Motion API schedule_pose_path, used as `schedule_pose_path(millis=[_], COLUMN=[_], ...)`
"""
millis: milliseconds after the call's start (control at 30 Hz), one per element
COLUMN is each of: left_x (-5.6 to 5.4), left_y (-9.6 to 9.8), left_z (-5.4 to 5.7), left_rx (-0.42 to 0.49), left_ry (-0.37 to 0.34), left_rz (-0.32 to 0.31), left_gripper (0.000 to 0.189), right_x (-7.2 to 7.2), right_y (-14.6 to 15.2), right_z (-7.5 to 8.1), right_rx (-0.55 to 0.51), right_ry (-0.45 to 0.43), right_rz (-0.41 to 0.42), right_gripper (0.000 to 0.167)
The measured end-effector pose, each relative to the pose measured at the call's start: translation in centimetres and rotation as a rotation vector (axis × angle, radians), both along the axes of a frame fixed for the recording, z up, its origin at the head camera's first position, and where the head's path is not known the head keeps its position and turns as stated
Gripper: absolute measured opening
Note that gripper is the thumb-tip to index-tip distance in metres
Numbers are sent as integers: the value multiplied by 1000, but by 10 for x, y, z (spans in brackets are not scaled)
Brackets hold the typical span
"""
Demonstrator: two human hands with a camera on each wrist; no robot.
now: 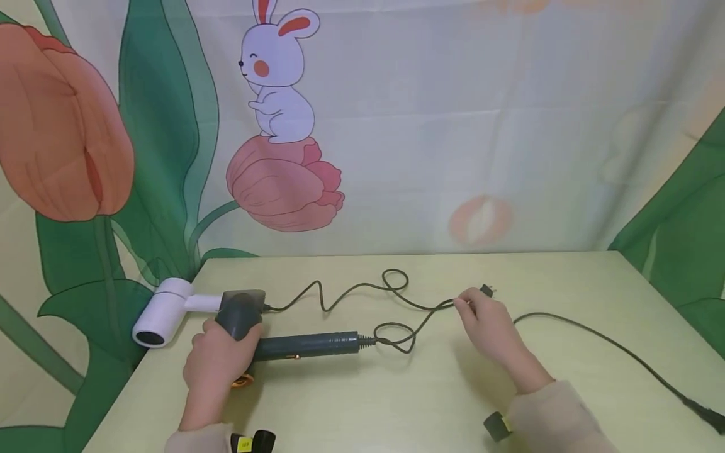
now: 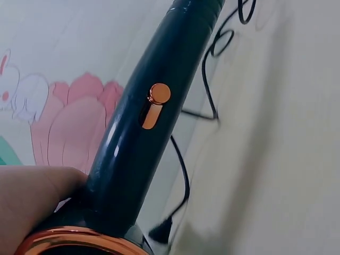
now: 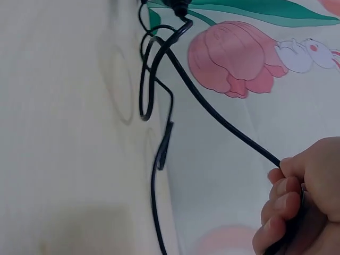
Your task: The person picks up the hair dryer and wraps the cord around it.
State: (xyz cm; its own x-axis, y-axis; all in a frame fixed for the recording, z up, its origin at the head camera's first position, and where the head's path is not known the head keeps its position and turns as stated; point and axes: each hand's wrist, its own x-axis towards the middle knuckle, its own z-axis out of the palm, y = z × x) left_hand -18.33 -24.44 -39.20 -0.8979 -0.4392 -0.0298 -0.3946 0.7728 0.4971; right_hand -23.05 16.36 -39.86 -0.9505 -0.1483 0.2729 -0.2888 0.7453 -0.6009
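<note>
My left hand (image 1: 222, 355) grips a dark blue-green hair dryer (image 1: 308, 345) by its head, with the handle pointing right. Copper trim rings the dryer's opening, and a copper slide switch (image 2: 152, 106) shows on the handle in the left wrist view. The fingers of my right hand (image 1: 484, 324) are curled round the dryer's black cord (image 3: 223, 121). A plug (image 1: 486, 290) with prongs pokes out beyond that hand. Left of the dark dryer lies a white hair dryer (image 1: 164, 313) with a grey handle end (image 1: 252, 299), close behind my left hand.
A second thin cord (image 1: 351, 289) loops from the white dryer along the back of the table (image 1: 396, 402). On the right a black cable (image 1: 600, 343) runs to a thicker end (image 1: 708, 415). A printed cloth (image 1: 425, 126) hangs behind the table.
</note>
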Motion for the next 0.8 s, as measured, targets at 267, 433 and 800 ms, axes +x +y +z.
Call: schedule_pose_path(millis=[267,433,800], left_x=[-7,-15,-36], left_y=[35,52,76], left_z=[9,10,11], left_rx=[-25,-3,102], left_ry=[132,145,111], left_rz=[-39,-52,-48], left_gripper=[77,78,89], right_x=[-8,-11,12], right_y=[14,12,12], right_z=[34,64,104], right_rx=[-35,-35,-330], right_ry=[32,54,-184], right_rz=[23,24,150], right_gripper=[31,33,33])
